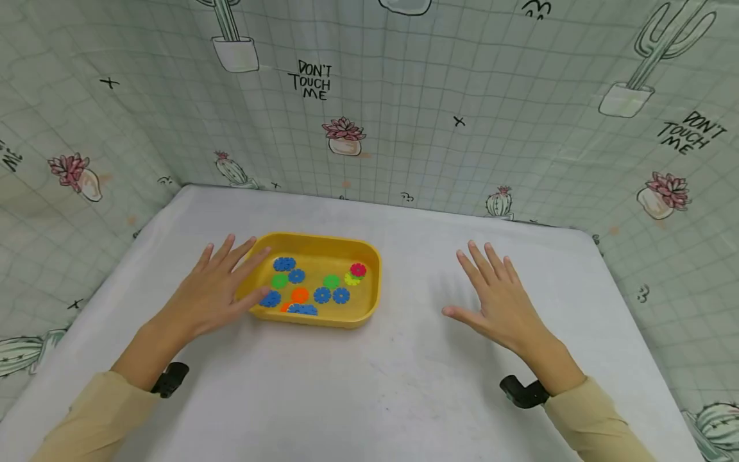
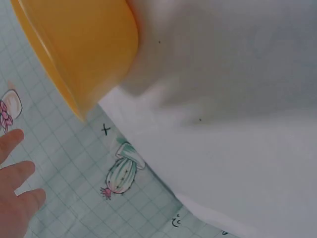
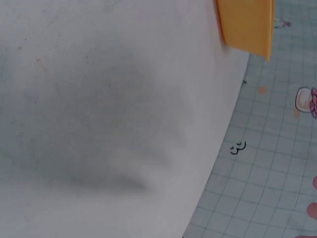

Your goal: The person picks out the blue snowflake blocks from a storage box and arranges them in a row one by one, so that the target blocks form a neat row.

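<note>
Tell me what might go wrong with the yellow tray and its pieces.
In the head view, the left grip overlaps the tray's left end; coming down there, it might bump the tray and scatter loose pieces. The red piece appears to overlap a yellow piece, so lifting one could drag the other.

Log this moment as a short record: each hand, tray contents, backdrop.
left hand: fingers spread at the left end of the yellow tray, holding nothing; contact unclear
right hand: fingers spread above the white table, right of the tray, holding nothing
tray contents: small blue, green, orange, yellow and red discs, some overlapping
backdrop: gridded cloth with plant drawings
</note>
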Tool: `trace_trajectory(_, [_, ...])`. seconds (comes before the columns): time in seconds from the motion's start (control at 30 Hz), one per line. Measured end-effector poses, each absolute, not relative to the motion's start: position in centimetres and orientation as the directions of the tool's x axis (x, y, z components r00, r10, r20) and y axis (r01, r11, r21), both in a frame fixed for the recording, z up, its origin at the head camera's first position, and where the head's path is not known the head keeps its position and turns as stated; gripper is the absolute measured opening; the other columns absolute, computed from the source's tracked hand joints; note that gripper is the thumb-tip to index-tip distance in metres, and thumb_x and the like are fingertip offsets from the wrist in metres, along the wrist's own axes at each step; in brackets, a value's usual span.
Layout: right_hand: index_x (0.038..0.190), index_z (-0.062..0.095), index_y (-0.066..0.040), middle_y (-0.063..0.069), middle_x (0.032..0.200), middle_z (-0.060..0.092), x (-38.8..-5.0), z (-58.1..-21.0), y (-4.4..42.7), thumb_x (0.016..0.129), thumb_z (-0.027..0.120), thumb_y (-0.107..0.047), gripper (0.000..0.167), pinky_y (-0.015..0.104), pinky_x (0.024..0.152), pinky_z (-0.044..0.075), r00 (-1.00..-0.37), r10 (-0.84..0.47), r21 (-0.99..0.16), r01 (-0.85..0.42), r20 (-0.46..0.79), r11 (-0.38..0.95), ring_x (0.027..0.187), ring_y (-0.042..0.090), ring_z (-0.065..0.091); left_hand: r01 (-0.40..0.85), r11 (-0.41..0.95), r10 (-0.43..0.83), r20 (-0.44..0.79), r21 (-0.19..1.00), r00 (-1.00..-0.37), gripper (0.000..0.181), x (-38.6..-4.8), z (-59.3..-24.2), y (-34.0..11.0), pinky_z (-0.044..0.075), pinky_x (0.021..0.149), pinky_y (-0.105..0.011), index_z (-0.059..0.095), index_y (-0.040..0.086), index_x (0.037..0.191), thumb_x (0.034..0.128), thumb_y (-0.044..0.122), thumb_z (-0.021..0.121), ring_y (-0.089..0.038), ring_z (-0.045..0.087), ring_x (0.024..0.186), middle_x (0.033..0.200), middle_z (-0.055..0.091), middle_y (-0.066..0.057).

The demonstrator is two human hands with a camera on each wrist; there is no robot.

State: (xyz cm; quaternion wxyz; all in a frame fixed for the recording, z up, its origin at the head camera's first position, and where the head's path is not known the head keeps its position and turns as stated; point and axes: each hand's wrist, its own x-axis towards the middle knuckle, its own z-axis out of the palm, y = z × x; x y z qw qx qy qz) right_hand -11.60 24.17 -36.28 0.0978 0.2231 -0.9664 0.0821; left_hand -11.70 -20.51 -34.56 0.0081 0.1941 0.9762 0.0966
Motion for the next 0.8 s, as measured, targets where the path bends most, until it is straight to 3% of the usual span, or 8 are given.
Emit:
trace_trajectory(0.47, [0.148, 0.026, -0.014, 0.009, 0.154, 0.024, -12.5, -36.6, 19.5, 0.082, 0.053, -0.065, 0.087, 0.057, 0.113, 0.016, -0.884, -0.437, -0.209, -0.465, 0.166, 0.861, 0.142, 0.031, 0.019, 0.352, 0.904, 0.353, 0.042, 0.241, -0.935, 0.063, -11.4, -35.7, -20.9, 0.017, 0.11, -0.061, 0.031, 0.013, 0.145, 0.0943, 0.046, 0.044, -0.046, 0.021, 0.136, 0.15, 0.027, -0.018])
trace_trajectory(0.8, [0.142, 0.038, -0.014, 0.007, 0.147, 0.037, -13.2, -38.1, 15.4, 0.084, 0.058, -0.056, 0.075, 0.05, 0.113, 0.025, -0.892, -0.428, -0.381, -0.449, 0.144, 0.809, 0.137, 0.027, 0.032, 0.285, 0.899, 0.278, 0.07, 0.333, -0.958, 0.052, -11.0, -37.2, -21.2, 0.034, 0.097, -0.064, 0.034, 0.006, 0.142, 0.0978, 0.029, 0.044, -0.047, 0.034, 0.127, 0.143, 0.033, -0.023])
